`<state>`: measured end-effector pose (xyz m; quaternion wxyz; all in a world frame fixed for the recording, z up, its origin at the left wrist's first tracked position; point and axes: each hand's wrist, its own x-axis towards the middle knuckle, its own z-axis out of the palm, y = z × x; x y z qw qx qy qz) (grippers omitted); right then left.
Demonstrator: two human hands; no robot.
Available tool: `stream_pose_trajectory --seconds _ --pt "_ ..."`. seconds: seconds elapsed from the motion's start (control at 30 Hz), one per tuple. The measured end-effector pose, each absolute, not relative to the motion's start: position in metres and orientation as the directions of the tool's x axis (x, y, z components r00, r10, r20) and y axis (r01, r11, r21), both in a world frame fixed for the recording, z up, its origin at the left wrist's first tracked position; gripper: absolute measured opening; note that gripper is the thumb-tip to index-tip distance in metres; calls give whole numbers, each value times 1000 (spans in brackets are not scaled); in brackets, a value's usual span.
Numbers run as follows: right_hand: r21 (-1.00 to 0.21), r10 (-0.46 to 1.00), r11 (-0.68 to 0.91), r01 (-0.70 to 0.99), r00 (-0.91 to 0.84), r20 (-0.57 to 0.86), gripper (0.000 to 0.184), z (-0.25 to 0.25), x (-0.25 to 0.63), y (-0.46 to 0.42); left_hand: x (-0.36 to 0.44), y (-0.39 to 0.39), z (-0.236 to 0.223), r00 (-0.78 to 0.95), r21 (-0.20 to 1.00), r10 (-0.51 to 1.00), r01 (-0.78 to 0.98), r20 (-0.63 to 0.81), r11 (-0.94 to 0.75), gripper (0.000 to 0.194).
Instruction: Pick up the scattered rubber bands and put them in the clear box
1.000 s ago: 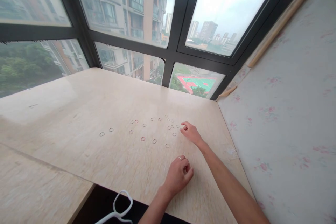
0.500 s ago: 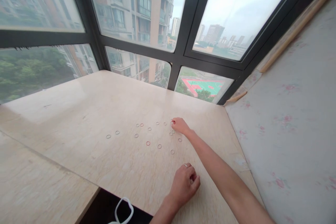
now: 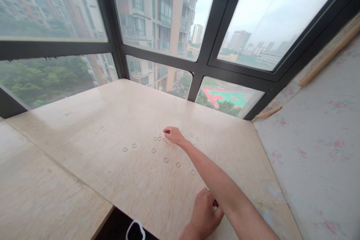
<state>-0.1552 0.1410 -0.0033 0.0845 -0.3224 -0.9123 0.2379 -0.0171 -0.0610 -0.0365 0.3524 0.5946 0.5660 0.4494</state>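
Thin rings, grey and reddish, lie scattered flat on the marbled tabletop. My right hand is over the back of the tabletop, fingers pinched together beside a cluster of rings, one of them a reddish ring. Whether a ring sits between its fingertips cannot be made out. Nearer me, my left hand rests curled on the surface, partly covered by my right forearm; what it holds, if anything, is hidden. Closer in lie another reddish ring and a grey ring.
The pale tabletop runs back to dark-framed windows. A flowered wall bounds the right side. At the front edge, a white cord loop shows against a dark gap. Two grey rings lie farther left.
My right hand has moved left across the rings, from their right end to the middle cluster, where more rings now sit close together. My left hand stays curled. The view has shifted slightly.
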Motion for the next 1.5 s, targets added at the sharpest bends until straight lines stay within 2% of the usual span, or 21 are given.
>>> stream_pose_trajectory --seconds 0.17,0.4,0.6,0.93,1.5 --pt "-461 699 644 610 -714 32 19 -2 -123 151 -19 -61 -36 -41 920 989 375 143 -118 18" --pt "-363 774 577 732 -631 -43 20 0 -38 164 -21 -60 -37 -47 912 991 397 127 -98 18" --pt "-315 784 570 759 -617 -66 16 -1 4 147 -21 -60 -37 -51 910 991 404 126 -95 19" --pt "-249 774 596 763 -629 -77 19 4 11 116 -23 -63 -35 -51 909 986 396 161 -128 21" --pt "-101 648 746 658 -753 -114 17 9 -6 104 -22 -64 -37 -49 896 981 418 189 -152 20"
